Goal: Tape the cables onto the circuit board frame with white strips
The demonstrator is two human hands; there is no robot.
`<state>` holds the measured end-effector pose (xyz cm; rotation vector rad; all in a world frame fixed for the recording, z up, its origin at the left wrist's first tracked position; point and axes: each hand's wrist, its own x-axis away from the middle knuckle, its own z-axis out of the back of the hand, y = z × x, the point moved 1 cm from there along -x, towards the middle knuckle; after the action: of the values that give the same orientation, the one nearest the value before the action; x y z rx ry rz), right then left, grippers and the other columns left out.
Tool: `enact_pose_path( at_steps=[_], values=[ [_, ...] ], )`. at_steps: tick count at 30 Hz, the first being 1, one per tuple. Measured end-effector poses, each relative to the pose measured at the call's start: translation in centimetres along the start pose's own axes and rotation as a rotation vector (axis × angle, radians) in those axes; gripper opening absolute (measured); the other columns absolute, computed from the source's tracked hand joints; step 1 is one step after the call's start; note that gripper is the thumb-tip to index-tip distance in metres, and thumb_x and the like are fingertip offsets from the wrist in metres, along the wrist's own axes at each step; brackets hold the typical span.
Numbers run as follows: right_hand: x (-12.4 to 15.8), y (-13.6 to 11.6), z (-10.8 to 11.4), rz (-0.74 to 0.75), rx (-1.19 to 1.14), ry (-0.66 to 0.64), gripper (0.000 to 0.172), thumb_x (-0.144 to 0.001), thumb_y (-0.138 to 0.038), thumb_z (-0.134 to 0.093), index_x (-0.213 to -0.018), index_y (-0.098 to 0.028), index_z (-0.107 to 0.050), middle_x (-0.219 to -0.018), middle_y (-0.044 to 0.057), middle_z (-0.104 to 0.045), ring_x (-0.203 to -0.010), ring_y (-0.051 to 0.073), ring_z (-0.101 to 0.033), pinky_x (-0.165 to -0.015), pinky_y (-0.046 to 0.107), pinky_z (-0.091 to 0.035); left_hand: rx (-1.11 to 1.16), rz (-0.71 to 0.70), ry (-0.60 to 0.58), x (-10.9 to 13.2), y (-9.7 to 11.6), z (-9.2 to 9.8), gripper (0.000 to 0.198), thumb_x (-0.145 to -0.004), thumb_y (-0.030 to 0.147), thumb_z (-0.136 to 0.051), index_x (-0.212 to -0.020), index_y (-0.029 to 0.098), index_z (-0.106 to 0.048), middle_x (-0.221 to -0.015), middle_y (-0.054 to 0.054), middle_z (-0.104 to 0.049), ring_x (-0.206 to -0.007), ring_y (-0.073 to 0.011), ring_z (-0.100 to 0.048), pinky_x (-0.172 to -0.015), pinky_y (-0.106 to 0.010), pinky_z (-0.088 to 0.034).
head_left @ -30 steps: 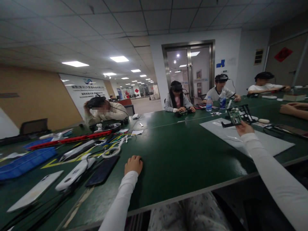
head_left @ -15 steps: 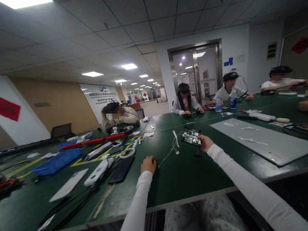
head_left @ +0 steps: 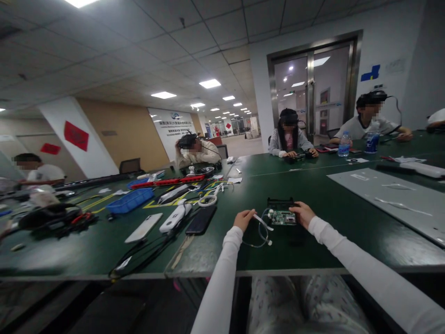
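In the head view, the right hand (head_left: 303, 215) grips the right end of a circuit board (head_left: 282, 217) with a black frame (head_left: 280, 202), over the near part of the green bench (head_left: 295, 255); whether it touches the bench I cannot tell. The left hand (head_left: 245, 220) pinches a white ribbon (head_left: 264, 222) beside the board's left end. To the right, 2 white strips (head_left: 403, 206) lie on a grey panel (head_left: 375, 188).
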<state>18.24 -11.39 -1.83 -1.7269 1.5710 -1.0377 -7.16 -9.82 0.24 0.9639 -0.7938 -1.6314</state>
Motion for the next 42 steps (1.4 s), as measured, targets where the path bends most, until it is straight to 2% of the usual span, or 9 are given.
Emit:
enact_pose_path(
  at_steps=[5, 12, 19, 28, 33, 42],
  values=[
    [0.1, 0.1, 0.0, 0.025, 0.149, -0.014, 0.038, -0.057, -0.016, -0.063, -0.09, -0.02, -0.046, -0.07, 0.0, -0.061, -0.057, 0.017, -0.059, -0.049, 0.031, -0.048, -0.029, -0.02, -0.039, 0.1, 0.0, -0.2, 0.032, -0.065, 0.041, -0.056, -0.08, 0.015, -0.065, -0.075, -0.004, -0.066, -0.072, -0.017, -0.059, -0.072, -0.028, -0.043],
    [-0.7, -0.6, 1.2, 0.18, 0.476, 0.095, 0.029, -0.061, -0.026, -0.061, -0.087, -0.018, -0.054, -0.071, 0.002, -0.063, -0.063, 0.016, -0.06, -0.052, 0.026, -0.047, -0.114, -0.047, -0.032, -0.2, -0.8, -0.2, 0.025, -0.062, 0.032, -0.06, -0.081, 0.016, -0.065, -0.076, -0.004, -0.066, -0.072, -0.016, -0.059, -0.071, -0.028, -0.045],
    [-0.2, -1.2, 1.3, 0.186, 0.467, 0.087, 0.026, -0.059, -0.022, -0.062, -0.085, -0.019, -0.058, -0.067, 0.0, -0.063, -0.064, 0.015, -0.06, -0.056, 0.025, -0.046, -0.071, -0.091, -0.026, -0.1, -0.8, -0.3, 0.023, -0.063, 0.027, -0.061, -0.083, 0.016, -0.064, -0.078, -0.005, -0.065, -0.074, -0.016, -0.059, -0.073, -0.029, -0.045],
    [0.1, -1.5, 1.2, 0.176, 0.358, 0.055, 0.023, -0.056, -0.015, -0.062, -0.078, -0.021, -0.059, -0.062, -0.001, -0.062, -0.063, 0.016, -0.059, -0.055, 0.025, -0.046, 0.236, -0.022, -0.075, 0.8, 1.7, -0.4, 0.034, -0.056, 0.03, -0.068, -0.085, 0.013, -0.063, -0.076, -0.005, -0.065, -0.073, -0.0168, -0.06, -0.076, -0.032, -0.044],
    [0.0, -1.6, 1.2, 0.156, 0.347, 0.052, 0.026, -0.055, -0.014, -0.062, -0.08, -0.02, -0.059, -0.062, -0.002, -0.062, -0.065, 0.016, -0.059, -0.057, 0.026, -0.046, 0.357, 0.013, -0.109, 1.0, 2.1, -0.4, 0.04, -0.054, 0.032, -0.07, -0.088, 0.012, -0.061, -0.076, -0.006, -0.066, -0.074, -0.0173, -0.06, -0.077, -0.033, -0.044],
    [-0.3, -1.6, 1.5, 0.151, 0.358, 0.062, 0.026, -0.055, -0.013, -0.061, -0.08, -0.021, -0.06, -0.061, -0.002, -0.062, -0.065, 0.016, -0.059, -0.058, 0.026, -0.046, 0.513, 0.078, -0.158, 1.5, 2.5, -0.7, 0.037, -0.053, 0.027, -0.072, -0.085, 0.011, -0.061, -0.07, -0.005, -0.063, -0.064, -0.0132, -0.058, -0.066, -0.028, -0.044]
  ],
)
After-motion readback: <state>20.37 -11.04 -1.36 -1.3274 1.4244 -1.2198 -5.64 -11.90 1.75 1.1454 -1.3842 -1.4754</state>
